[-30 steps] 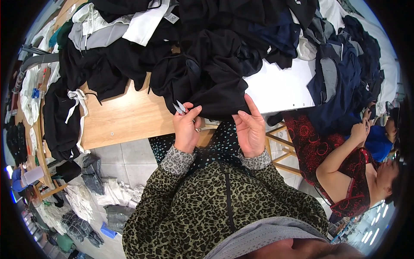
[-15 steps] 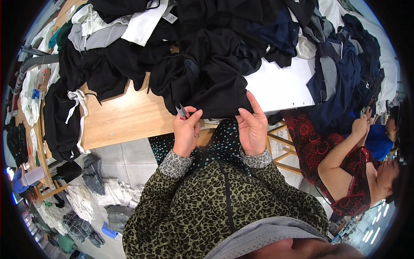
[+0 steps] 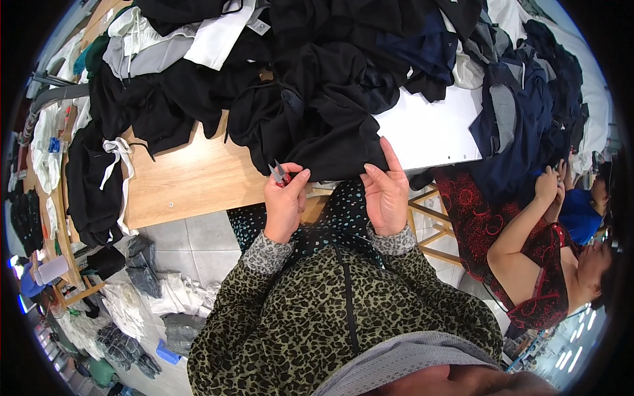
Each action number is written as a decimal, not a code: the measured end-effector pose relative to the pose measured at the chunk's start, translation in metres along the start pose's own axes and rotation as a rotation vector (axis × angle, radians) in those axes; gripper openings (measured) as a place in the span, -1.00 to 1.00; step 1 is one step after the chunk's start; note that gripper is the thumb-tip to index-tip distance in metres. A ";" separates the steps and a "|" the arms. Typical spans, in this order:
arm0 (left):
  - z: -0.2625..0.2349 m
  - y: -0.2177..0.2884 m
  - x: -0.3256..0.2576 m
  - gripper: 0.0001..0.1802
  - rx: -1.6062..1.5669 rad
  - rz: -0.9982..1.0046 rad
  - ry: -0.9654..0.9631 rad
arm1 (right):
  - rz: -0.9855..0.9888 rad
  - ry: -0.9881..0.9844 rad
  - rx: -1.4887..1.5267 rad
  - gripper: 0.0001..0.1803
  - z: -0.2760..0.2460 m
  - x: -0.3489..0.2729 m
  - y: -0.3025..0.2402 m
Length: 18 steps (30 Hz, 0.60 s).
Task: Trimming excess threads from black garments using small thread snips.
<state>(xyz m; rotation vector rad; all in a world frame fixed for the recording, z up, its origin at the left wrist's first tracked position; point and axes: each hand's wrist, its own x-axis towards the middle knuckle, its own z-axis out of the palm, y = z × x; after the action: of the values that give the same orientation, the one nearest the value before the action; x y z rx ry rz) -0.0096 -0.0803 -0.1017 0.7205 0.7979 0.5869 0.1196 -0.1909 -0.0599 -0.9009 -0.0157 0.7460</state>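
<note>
A black garment (image 3: 330,148) lies bunched at the near edge of the table, its hem stretched between my two hands. My left hand (image 3: 284,201) is closed around small thread snips (image 3: 280,174) with red handles, their grey blades pointing up and apart. Its thumb and fingers also pinch the left end of the hem. At the hem's right end, my right hand (image 3: 386,198) pinches the cloth between thumb and fingers, with the index finger stretched along it.
Dark garments pile up across the wooden table (image 3: 185,178), with a white board (image 3: 429,132) to the right. On the right a co-worker in a red-patterned dress (image 3: 475,237) handles navy garments (image 3: 522,125). Bags and white clothes (image 3: 175,294) lie on the floor at left.
My hands hold the hem in nearly the same place. The snips have turned slightly, showing more of the blades. The co-worker's hands on the right have shifted a little.
</note>
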 end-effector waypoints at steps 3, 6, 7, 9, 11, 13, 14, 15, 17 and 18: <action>0.008 0.016 -0.002 -0.76 0.300 -0.061 -0.045 | -0.044 -0.011 -0.071 -0.35 -0.001 0.001 -0.002; 0.001 0.011 0.002 -0.79 0.500 0.253 -0.063 | -0.032 -0.029 -0.111 -0.35 -0.003 0.002 -0.002; 0.004 0.012 0.003 -0.83 0.577 0.517 -0.052 | -0.030 -0.029 -0.112 -0.35 -0.002 0.002 -0.002; 0.012 0.020 0.001 -0.84 0.683 0.618 -0.052 | 0.003 0.011 -0.096 -0.33 0.002 0.000 -0.002; 0.024 0.026 0.005 -0.80 0.671 0.622 -0.165 | 0.015 -0.005 -0.106 -0.32 0.001 -0.002 0.000; 0.031 0.023 0.013 -0.75 0.643 0.434 -0.327 | 0.029 -0.024 -0.119 -0.32 0.003 -0.004 0.000; 0.032 0.018 0.015 -0.75 0.552 0.268 -0.402 | 0.032 -0.030 -0.131 -0.31 0.007 -0.006 -0.001; 0.034 0.016 0.015 -0.78 0.510 0.164 -0.409 | 0.032 -0.032 -0.143 -0.30 0.008 -0.007 -0.001; 0.038 0.014 0.013 -0.84 0.441 0.063 -0.419 | 0.024 -0.066 -0.176 -0.31 0.001 -0.006 0.000; 0.041 0.019 0.012 -0.84 0.440 0.061 -0.422 | 0.017 -0.098 -0.209 -0.31 -0.002 -0.006 0.000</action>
<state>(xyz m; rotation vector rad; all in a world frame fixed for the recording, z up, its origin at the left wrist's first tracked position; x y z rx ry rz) 0.0261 -0.0743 -0.0721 1.2293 0.5123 0.2941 0.1160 -0.1956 -0.0591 -1.0628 -0.1756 0.8139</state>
